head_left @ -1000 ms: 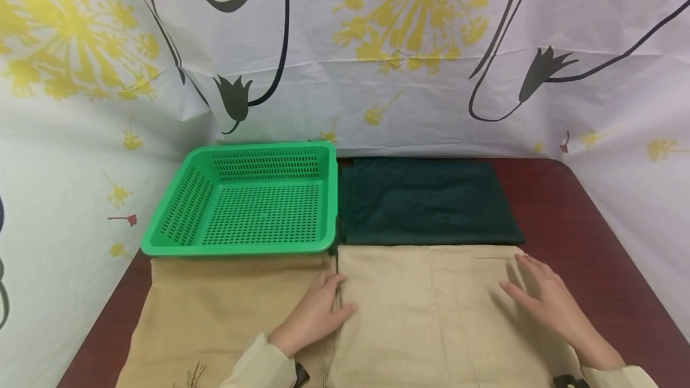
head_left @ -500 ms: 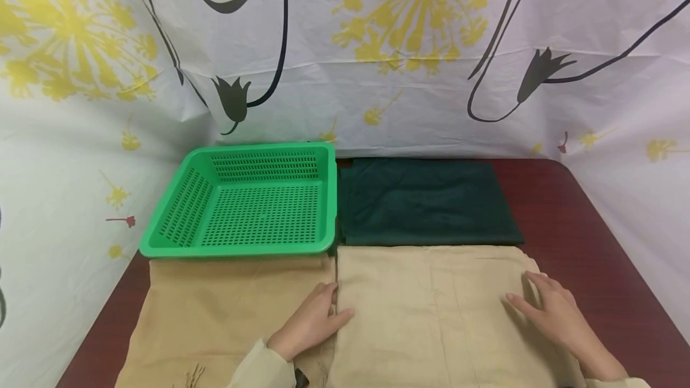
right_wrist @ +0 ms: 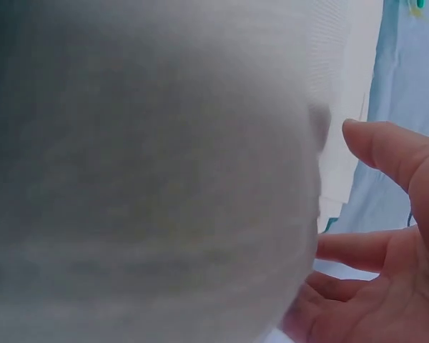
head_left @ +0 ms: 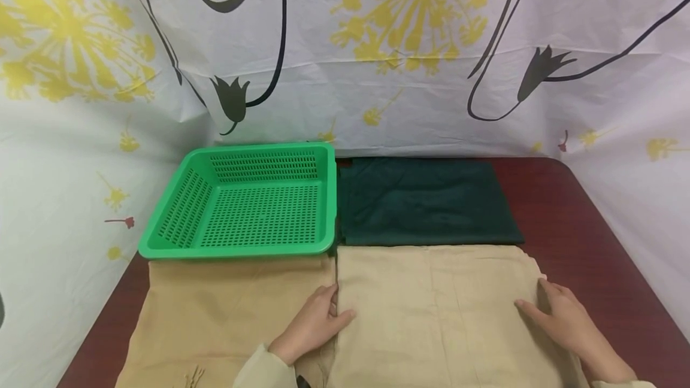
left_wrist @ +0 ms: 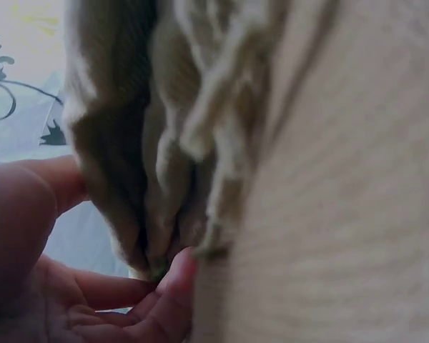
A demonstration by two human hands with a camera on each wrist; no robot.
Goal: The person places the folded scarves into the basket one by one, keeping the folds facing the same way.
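At left, a green perforated basket (head_left: 237, 251) is set at the far edge of a tan cloth (head_left: 226, 298). The left edge of the folded beige cloth (head_left: 431, 316), laid in front of the dark green cloth (head_left: 426, 202), is held between thumb and bent fingers of the left hand (head_left: 312, 322). At its right edge, thumb and fingers of the right hand (head_left: 571, 322) are spread. Edge gripping appears in hand; matching right-side closure is probably required next.

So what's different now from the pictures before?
The right hand moved toward the person and further right, by the pale cloth's right edge. The left hand shifted only slightly toward the person. No clear grab or letting go shows. The cloths and green basket stayed put.
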